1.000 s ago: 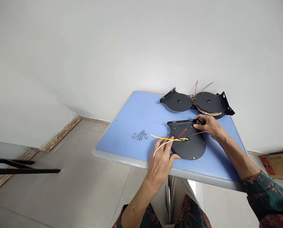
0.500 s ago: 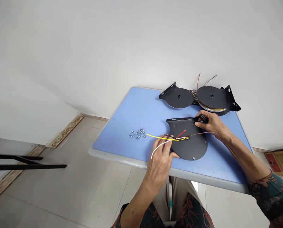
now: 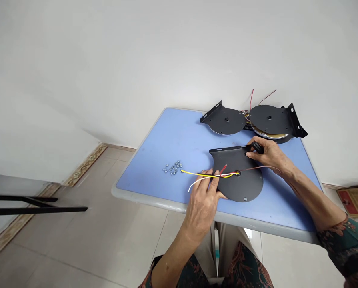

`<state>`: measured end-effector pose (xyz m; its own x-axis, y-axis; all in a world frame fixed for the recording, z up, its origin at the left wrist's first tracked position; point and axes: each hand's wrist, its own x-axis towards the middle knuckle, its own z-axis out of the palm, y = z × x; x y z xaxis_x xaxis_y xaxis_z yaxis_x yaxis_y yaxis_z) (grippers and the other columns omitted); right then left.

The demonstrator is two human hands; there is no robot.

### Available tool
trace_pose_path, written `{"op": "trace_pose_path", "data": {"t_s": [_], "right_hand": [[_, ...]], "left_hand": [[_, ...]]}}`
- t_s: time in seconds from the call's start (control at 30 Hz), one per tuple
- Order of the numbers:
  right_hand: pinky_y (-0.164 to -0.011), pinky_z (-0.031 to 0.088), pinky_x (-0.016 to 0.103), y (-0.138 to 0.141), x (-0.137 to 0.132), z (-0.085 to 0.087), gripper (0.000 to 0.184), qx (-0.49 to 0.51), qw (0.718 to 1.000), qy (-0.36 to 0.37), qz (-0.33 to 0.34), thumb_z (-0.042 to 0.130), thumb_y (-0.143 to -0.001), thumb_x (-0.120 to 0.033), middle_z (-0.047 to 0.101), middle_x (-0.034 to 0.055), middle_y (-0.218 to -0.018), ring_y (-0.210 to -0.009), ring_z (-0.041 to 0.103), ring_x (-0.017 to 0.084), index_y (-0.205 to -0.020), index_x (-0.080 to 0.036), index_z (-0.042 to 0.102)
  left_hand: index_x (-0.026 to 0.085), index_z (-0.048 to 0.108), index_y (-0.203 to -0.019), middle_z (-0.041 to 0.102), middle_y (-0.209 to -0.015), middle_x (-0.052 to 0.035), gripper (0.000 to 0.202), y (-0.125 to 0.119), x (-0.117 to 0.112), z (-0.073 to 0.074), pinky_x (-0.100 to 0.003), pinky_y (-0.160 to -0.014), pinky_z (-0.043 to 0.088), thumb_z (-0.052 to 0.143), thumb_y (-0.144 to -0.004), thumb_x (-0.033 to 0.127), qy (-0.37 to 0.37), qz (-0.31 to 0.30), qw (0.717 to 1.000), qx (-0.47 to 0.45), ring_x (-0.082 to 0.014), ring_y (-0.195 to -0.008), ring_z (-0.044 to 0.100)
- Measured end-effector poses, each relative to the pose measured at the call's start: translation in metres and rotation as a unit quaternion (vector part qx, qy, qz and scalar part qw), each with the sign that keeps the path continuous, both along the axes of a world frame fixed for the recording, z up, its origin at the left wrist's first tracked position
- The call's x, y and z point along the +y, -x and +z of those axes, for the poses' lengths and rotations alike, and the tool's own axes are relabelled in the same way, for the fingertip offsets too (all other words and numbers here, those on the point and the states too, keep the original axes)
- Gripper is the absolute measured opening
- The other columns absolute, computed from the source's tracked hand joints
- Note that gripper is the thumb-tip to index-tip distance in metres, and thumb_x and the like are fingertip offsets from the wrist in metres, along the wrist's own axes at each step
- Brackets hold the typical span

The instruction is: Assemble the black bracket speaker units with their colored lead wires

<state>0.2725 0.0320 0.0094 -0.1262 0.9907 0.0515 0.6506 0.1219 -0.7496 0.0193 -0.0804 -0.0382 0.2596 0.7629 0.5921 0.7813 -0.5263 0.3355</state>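
A black round metal plate with a flat bracket edge lies on the blue table. Yellow, white and red wires come out of its centre hole and trail left. My left hand rests at the plate's left edge, its fingers pinching the wires. My right hand holds the plate's far right corner, fingers closed on a small black part there. A thin brown wire runs from the hole past my right wrist.
Two more black round plates with wires lie at the table's far edge by the white wall. A small heap of silver screws sits left of the wires. A cardboard box is on the floor at right, a black bar at left.
My left fingers have moved up onto the wires and drawn them left, so the yellow and white ends lie closer to the screws. The view has drifted slightly.
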Motion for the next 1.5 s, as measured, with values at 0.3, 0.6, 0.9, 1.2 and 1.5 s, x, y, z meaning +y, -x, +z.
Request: {"op": "trace_pose_path", "data": {"t_s": [0.3,0.6,0.9,1.2,1.5], "right_hand": [[-0.063,0.035,0.027,0.0038,-0.0010,0.0051,0.014,-0.031,0.999,-0.014,-0.005,0.068,-0.072,-0.029,0.057,-0.0038,-0.069,-0.065,0.048,0.014,-0.083,-0.022,0.062],[-0.063,0.036,0.027,0.0060,-0.0020,0.0067,0.014,-0.052,0.998,-0.020,-0.010,0.067,-0.072,-0.029,0.058,-0.0026,-0.069,-0.065,0.049,0.015,-0.083,-0.022,0.062],[-0.064,0.037,0.028,0.0051,-0.0021,0.0067,0.015,-0.058,0.998,-0.006,-0.005,0.066,-0.074,-0.029,0.060,-0.0024,-0.072,-0.068,0.051,0.016,-0.087,-0.022,0.061],[-0.064,0.036,0.028,0.0012,-0.0013,0.0000,0.015,-0.037,0.999,-0.018,0.012,0.066,-0.076,-0.031,0.058,-0.0030,-0.070,-0.067,0.049,0.015,-0.086,-0.022,0.060],[-0.063,0.036,0.027,0.0026,-0.0024,0.0016,0.019,0.003,1.000,-0.007,0.016,0.066,-0.074,-0.035,0.055,-0.0033,-0.071,-0.067,0.047,0.015,-0.086,-0.022,0.059]], "left_hand": [[0.017,0.051,-0.143,0.069,-0.127,-0.0129,0.048,-0.0002,0.0008,0.0020,-0.041,-0.101,0.057,0.058,-0.095,0.014,0.012,-0.005,1.000,-0.003,-0.0275,-0.128,0.061],[0.014,0.054,-0.140,0.069,-0.127,-0.0141,0.043,0.0007,0.0012,0.0013,-0.040,-0.101,0.057,0.057,-0.097,0.015,-0.005,-0.014,1.000,-0.010,-0.0264,-0.124,0.062],[0.015,0.050,-0.146,0.067,-0.132,-0.0140,0.052,0.0031,0.0043,-0.0028,-0.042,-0.102,0.057,0.060,-0.095,0.017,-0.009,-0.028,1.000,-0.004,-0.0268,-0.123,0.062],[0.018,0.057,-0.140,0.060,-0.144,-0.0144,0.048,0.0038,0.0056,-0.0035,-0.042,-0.105,0.057,0.062,-0.093,0.015,0.005,-0.020,1.000,-0.023,-0.0280,-0.133,0.057],[0.017,0.056,-0.142,0.064,-0.140,-0.0125,0.049,0.0037,0.0086,-0.0070,-0.045,-0.111,0.054,0.056,-0.094,0.010,0.021,-0.058,0.997,-0.043,-0.0248,-0.132,0.061]]}}
